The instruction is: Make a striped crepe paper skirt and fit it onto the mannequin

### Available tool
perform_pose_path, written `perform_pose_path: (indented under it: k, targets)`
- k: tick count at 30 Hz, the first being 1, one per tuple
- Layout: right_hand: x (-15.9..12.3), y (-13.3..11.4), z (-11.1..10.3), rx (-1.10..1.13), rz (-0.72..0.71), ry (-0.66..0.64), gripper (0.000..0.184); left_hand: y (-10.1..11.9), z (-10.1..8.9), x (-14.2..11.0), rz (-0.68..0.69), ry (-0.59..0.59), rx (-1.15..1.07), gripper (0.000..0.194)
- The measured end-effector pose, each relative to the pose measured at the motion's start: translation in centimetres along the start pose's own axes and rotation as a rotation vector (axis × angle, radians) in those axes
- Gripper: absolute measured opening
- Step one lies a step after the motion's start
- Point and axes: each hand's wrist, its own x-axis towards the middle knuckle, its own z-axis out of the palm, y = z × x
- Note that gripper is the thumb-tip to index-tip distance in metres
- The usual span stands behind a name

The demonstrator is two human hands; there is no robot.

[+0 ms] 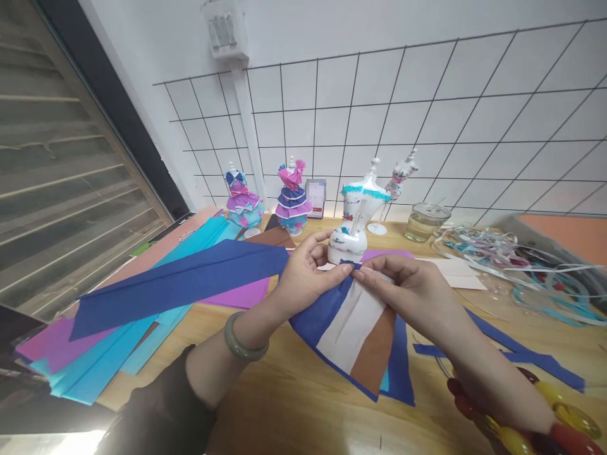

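My left hand (308, 272) and my right hand (412, 284) meet in the middle, pinching the narrow gathered top of a paper skirt (353, 322). The skirt fans out downward in blue, white and brown panels, with a blue edge along its bottom. More blue paper, with a bit of turquoise, shows behind its right side. Just beyond my fingertips stands a small white mannequin torso (353, 221) with turquoise trim at the shoulders and paint-like flecks. The fingertips hide part of the skirt's top edge.
Long blue paper strips (190, 278) lie over turquoise sheets (142, 335) at left. Two dressed mini mannequins (245, 202) (293, 199) stand at the back near a phone (316, 198). At right are a glass cup (427, 222), tangled ribbons (493, 246) and blue strips (526, 354).
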Motion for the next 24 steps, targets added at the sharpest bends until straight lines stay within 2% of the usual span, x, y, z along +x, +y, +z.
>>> perform_pose_path:
  k: [10, 16, 24]
  targets:
    - [0.0, 0.0, -1.4, -0.197, -0.222, -0.103, 0.021, 0.1, -0.2, 0.0, -0.038, -0.038, -0.012, 0.054]
    - [0.2, 0.4, -1.2, -0.164, -0.140, -0.024, 0.026, 0.2, -0.1, -0.1, -0.039, -0.050, -0.031, 0.055]
    - [0.4, 0.8, -1.1, -0.071, -0.101, -0.054, 0.030, 0.2, -0.1, -0.3, -0.049, -0.079, -0.029, 0.058]
